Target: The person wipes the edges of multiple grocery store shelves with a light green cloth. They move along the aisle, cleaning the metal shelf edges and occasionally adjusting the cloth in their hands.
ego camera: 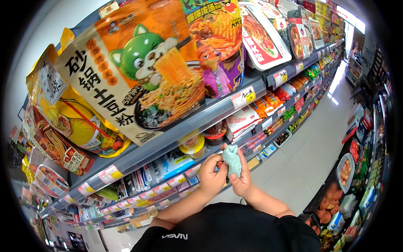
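A crumpled pale green cloth [232, 160] is bunched between my two hands, in front of my chest and beside the shelf edge. My right hand [243, 181] wraps it from the right, thumb along its lower front. Curled in from the other side, my left hand [211, 176] pinches the cloth's left edge with thumb and forefinger. A small coloured patch shows in the gap of the left fingers; I cannot tell what it is. Close above stands a large orange and beige noodle pouch [126, 75] on the top shelf [189, 116].
More packs stand along that shelf: a yellow pouch [78, 119], a purple noodle tub [220, 47] and a white boxed meal [266, 37]. Lower, yellow-lidded cups [192, 145] sit behind price tags. A tiled aisle [292, 170] runs right, bordered by crates of eggs [329, 203].
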The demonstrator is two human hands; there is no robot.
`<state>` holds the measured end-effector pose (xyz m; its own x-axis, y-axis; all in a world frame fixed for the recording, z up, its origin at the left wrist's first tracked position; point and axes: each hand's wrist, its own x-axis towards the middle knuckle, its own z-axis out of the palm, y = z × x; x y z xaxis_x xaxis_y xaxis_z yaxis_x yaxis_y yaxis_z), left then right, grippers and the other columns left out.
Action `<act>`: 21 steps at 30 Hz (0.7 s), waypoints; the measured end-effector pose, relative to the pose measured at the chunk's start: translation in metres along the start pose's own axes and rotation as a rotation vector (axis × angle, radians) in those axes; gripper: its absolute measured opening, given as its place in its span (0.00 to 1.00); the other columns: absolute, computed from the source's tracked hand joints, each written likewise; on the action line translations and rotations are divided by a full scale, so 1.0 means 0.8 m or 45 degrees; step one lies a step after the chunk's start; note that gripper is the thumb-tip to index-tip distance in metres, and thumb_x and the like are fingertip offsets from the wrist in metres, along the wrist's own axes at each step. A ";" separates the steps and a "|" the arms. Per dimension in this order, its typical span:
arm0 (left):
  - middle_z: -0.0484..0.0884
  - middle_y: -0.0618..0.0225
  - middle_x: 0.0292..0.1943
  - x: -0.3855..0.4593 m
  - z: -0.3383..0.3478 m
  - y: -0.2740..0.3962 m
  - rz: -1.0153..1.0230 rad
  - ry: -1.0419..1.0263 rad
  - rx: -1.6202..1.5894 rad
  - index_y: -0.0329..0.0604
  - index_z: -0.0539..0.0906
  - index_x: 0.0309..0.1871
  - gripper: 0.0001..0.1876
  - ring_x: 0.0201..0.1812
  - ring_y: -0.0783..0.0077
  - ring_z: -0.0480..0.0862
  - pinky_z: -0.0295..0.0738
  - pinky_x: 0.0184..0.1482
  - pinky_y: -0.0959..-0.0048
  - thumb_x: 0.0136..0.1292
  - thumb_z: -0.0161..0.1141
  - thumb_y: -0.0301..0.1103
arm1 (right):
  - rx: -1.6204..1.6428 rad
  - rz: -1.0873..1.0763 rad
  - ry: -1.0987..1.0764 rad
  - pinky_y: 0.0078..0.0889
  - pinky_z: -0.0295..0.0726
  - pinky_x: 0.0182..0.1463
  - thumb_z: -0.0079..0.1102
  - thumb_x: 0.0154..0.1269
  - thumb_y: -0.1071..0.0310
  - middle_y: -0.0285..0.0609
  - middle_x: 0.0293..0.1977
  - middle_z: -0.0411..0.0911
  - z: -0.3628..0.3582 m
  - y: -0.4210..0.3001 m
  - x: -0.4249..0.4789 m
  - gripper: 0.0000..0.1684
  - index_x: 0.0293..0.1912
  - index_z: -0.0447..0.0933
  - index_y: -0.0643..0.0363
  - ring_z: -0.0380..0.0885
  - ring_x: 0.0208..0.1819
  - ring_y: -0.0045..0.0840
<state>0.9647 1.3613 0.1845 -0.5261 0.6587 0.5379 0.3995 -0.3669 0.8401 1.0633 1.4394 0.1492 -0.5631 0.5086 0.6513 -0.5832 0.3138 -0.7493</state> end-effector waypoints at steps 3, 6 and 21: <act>0.83 0.55 0.49 0.022 0.030 0.005 0.155 0.019 0.398 0.34 0.83 0.51 0.14 0.46 0.59 0.82 0.77 0.52 0.67 0.60 0.67 0.22 | -0.212 0.065 0.140 0.41 0.65 0.71 0.55 0.75 0.59 0.59 0.67 0.68 -0.043 -0.007 0.009 0.34 0.72 0.60 0.66 0.70 0.68 0.40; 0.80 0.58 0.52 0.022 0.060 0.003 0.166 0.121 0.488 0.36 0.81 0.59 0.23 0.42 0.70 0.79 0.77 0.48 0.73 0.59 0.66 0.18 | -0.421 0.012 0.273 0.38 0.73 0.63 0.59 0.68 0.69 0.56 0.56 0.77 -0.081 -0.026 0.041 0.28 0.65 0.72 0.67 0.77 0.57 0.39; 0.82 0.58 0.49 -0.014 0.118 0.017 0.164 0.298 0.808 0.38 0.85 0.52 0.18 0.51 0.57 0.81 0.77 0.54 0.63 0.57 0.62 0.19 | -1.243 -0.695 0.251 0.49 0.63 0.68 0.58 0.48 0.81 0.58 0.67 0.68 -0.120 -0.016 0.195 0.36 0.62 0.78 0.67 0.65 0.62 0.50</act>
<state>1.0467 1.4109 0.1832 -0.5648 0.4502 0.6916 0.7944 0.0697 0.6034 1.0390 1.5920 0.2490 -0.2212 0.2024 0.9540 0.0317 0.9792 -0.2004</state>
